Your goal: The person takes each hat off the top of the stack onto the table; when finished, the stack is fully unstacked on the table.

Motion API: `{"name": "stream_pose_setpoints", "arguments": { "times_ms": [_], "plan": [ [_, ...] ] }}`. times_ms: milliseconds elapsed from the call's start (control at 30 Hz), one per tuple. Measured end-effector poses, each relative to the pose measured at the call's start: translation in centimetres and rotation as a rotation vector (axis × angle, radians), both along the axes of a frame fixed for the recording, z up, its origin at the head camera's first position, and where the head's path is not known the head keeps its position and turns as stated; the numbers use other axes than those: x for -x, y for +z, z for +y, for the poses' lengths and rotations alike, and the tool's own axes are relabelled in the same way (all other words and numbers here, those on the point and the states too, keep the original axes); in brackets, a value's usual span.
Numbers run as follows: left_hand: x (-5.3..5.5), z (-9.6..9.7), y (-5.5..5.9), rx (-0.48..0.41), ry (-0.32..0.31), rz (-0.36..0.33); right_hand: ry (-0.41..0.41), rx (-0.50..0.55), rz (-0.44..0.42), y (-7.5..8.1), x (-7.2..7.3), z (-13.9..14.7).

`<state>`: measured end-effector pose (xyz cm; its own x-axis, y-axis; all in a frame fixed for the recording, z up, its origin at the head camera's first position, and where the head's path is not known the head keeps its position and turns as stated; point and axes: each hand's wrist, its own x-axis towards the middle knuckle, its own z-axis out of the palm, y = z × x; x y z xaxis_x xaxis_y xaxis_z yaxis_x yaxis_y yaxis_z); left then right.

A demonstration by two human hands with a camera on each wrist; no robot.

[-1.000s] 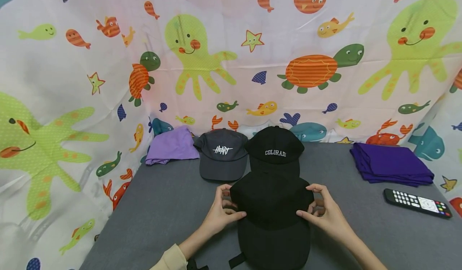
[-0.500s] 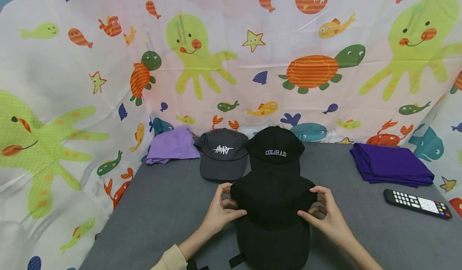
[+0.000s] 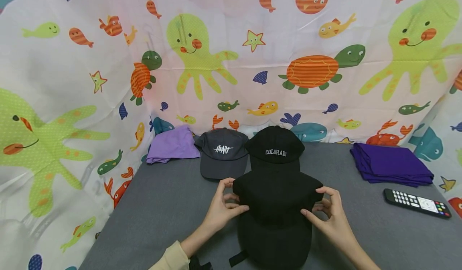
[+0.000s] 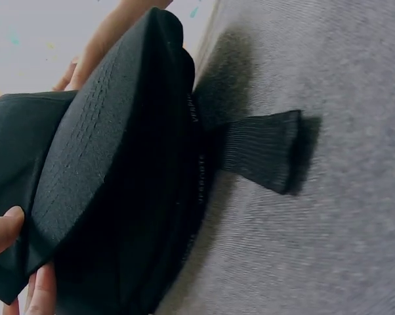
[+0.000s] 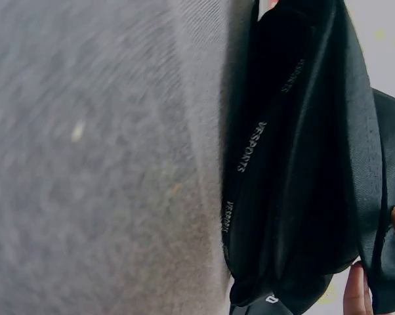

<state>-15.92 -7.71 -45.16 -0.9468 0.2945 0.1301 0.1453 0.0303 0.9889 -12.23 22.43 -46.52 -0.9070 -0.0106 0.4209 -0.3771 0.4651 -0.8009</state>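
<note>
A plain black baseball cap (image 3: pixel 278 197) lies at the front of the table, brim toward me. My left hand (image 3: pixel 224 208) pinches its left side between thumb and fingers. At the opposite side, my right hand (image 3: pixel 330 212) holds the cap's edge the same way. In the left wrist view a ribbed black strap (image 4: pixel 263 149) sticks out from under the cap onto the grey cloth. White lettering runs along the inner band (image 5: pixel 253 147) in the right wrist view. Just behind stand a black COLORADO cap (image 3: pixel 276 147) and a dark grey cap (image 3: pixel 223 155).
Lavender folded cloth (image 3: pixel 173 145) lies at the back left. Dark purple folded cloth (image 3: pixel 391 165) lies at the right, with a black remote control (image 3: pixel 416 203) in front of it. A curtain printed with sea animals (image 3: pixel 231 53) hangs behind the table.
My right hand has shifted to the right, and the left a little up and right. Between them the crown's edges are drawn wider. The other things stay put.
</note>
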Motion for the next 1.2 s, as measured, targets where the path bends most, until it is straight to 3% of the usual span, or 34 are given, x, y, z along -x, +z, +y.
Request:
{"name": "stream_pose_setpoints", "arguments": {
  "times_ms": [267, 600, 833, 1067, 1200],
  "plan": [
    [0.4, 0.4, 1.0, 0.040, 0.009, 0.047, 0.029, 0.096, -0.071, 0.4, -0.1, 0.2],
    [1.3, 0.7, 1.8, 0.056, -0.003, 0.065, 0.027, 0.128, -0.059, 0.5, 0.5, 0.7],
    [1.9, 1.2, 2.3, 0.029, -0.018, 0.007, 0.074, 0.173, -0.009, -0.6, 1.5, 2.0],
    [2.2, 1.8, 3.4, 0.008, -0.015, 0.012, 0.127, 0.285, -0.045, 1.0, 1.3, 2.5],
    [2.4, 2.3, 4.3, -0.017, 0.000, 0.031, 0.101, 0.312, -0.070, 2.0, 1.3, 2.6]
  ]
}}
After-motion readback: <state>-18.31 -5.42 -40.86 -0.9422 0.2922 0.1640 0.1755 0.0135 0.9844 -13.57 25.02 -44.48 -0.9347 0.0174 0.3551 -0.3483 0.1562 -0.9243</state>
